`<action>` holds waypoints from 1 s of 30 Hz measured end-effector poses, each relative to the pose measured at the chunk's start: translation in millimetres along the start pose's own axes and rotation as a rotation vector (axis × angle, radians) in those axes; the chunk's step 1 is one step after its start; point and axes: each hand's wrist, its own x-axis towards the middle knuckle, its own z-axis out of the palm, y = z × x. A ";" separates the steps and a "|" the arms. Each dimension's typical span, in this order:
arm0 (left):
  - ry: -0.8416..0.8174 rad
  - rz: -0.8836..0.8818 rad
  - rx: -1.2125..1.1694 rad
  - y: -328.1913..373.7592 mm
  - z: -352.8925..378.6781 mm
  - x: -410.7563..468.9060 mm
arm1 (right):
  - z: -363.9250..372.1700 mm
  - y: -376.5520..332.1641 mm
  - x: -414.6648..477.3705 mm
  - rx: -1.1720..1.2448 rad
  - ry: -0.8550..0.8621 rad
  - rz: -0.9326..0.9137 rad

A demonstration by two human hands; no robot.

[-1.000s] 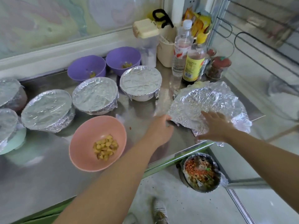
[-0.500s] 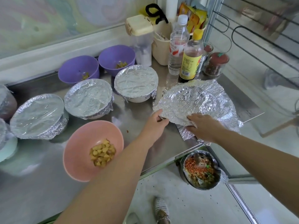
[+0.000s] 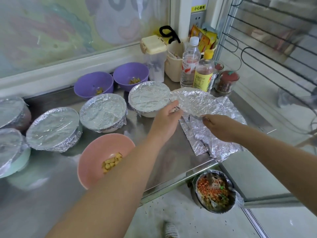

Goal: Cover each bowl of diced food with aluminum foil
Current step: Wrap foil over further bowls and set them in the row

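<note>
My left hand and my right hand pinch the near edge of a crinkled foil sheet, lifted above more foil sheets lying on the steel counter. A pink bowl with yellow diced food stands uncovered near my left forearm. Two purple bowls with a few diced bits stand uncovered at the back. Several foil-covered bowls line the left and middle of the counter.
Bottles, a clear container, a beige tub and jars crowd the back right corner. A bin of food scraps sits on the floor under the counter's right edge. A wire rack stands at right.
Both hands took hold of the top foil sheet's near edge and lifted it off the pile, moving it left toward the covered bowls. The sheets beneath now show.
</note>
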 end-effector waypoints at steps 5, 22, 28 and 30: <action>0.135 0.162 -0.100 33.2 -29.4 -16.5 | -19.2 -44.7 -22.6 0.024 0.104 -0.116; 0.920 -0.212 -0.199 -77.0 -148.2 -140.7 | 67.4 -214.7 -50.3 -0.242 -0.320 -0.776; 0.884 -0.313 -0.169 -115.1 -163.4 -157.3 | 75.1 -211.4 -20.1 -0.046 -0.058 -0.770; 0.872 -0.331 -0.157 -124.5 -167.0 -157.8 | 83.5 -200.4 -4.0 0.005 0.047 -0.698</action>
